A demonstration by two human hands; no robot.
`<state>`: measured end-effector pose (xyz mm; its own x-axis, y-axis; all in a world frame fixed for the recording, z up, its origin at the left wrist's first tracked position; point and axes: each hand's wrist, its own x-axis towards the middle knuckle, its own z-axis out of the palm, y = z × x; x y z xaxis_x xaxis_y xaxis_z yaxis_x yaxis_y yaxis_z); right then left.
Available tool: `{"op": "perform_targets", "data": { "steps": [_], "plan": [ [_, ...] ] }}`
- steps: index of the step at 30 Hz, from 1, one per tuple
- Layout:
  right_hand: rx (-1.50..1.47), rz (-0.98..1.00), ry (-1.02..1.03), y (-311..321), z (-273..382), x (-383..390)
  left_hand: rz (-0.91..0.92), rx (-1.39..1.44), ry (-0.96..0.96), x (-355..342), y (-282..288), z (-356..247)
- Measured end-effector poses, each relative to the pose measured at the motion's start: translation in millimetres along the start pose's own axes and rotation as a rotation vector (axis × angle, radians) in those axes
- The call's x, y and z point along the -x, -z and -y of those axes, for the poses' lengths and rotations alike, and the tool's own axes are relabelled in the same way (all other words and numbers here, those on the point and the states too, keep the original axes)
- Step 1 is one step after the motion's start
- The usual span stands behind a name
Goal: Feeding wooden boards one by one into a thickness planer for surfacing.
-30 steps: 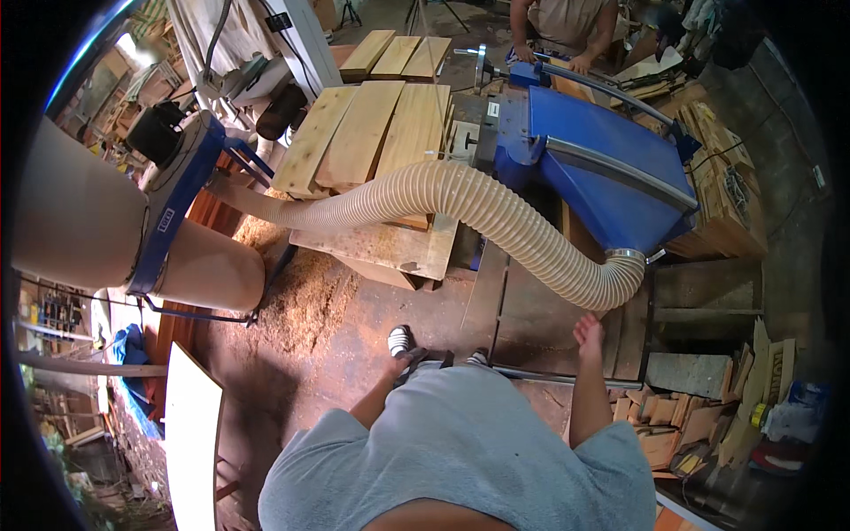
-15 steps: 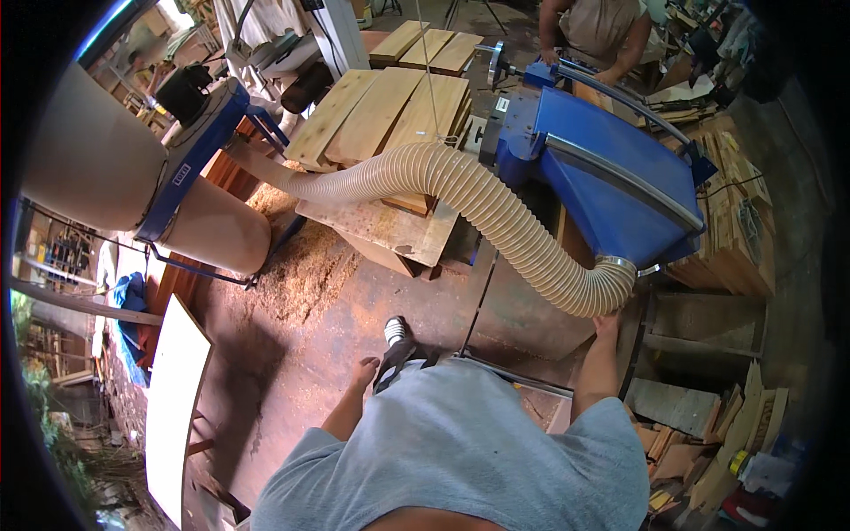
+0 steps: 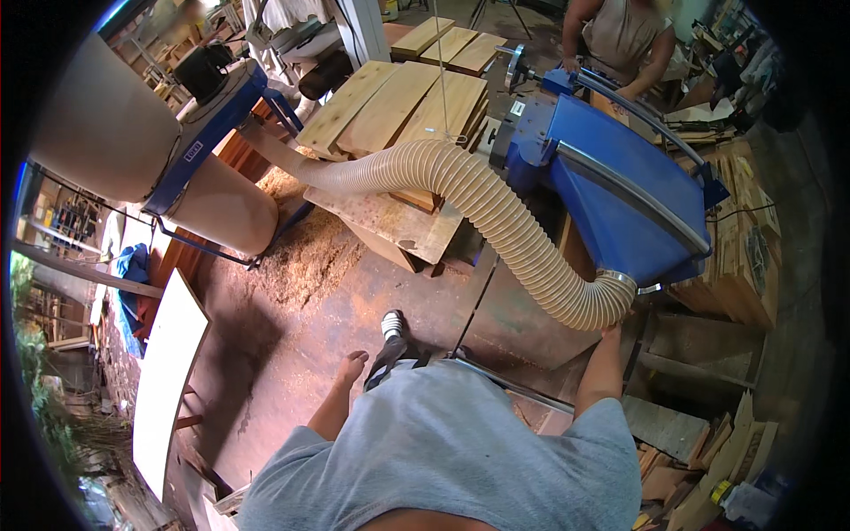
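My left hand (image 3: 352, 365) hangs free beside my body above the floor, its fingers loosely extended and nothing in them. On the right, my right hand (image 3: 610, 334) reaches up to the lower bend of a ribbed, cream-coloured flexible hose (image 3: 522, 243); the hose hides its fingers, so whether it grips cannot be told. A metal clamp (image 3: 617, 280) joins this hose end to a blue machine hood (image 3: 620, 190). From there the hose arches left over a stack of boards to a blue-framed dust collector (image 3: 208, 133) with pale bags. A cord (image 3: 443, 80) holds it up midway.
Planed boards (image 3: 381, 106) lie stacked behind the hose. Sawdust (image 3: 310, 261) covers the floor by the collector. A white panel (image 3: 173, 380) stands at left. Wood offcuts (image 3: 673, 478) fill the lower right. Across the machine, another person (image 3: 620, 40) has hands near a board.
My view has shifted slightly, so the machine and hose sit a little farther right and lower. My right hand stays by the hose bend; my left hand still hangs free.
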<state>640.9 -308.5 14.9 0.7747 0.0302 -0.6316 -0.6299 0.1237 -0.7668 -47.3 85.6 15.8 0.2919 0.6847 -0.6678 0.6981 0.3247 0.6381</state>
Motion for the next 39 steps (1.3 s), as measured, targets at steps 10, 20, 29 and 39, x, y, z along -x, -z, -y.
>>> {"op": "perform_targets", "data": {
  "steps": [10,20,29,39],
  "plan": [
    [0.049,0.033,0.042,-41.1,22.1,-2.1,0.009,-0.074,-0.005,20.4,-7.4,17.6],
    [0.073,0.023,0.091,-46.5,16.5,16.9,0.014,-0.111,0.014,9.7,-4.6,45.5],
    [0.109,0.028,0.112,-37.5,0.3,52.1,-0.003,-0.060,0.005,6.9,-11.2,22.2],
    [0.165,0.047,0.118,-4.8,-34.1,102.1,0.006,-0.018,-0.009,15.4,-8.7,33.5]
  ]
}}
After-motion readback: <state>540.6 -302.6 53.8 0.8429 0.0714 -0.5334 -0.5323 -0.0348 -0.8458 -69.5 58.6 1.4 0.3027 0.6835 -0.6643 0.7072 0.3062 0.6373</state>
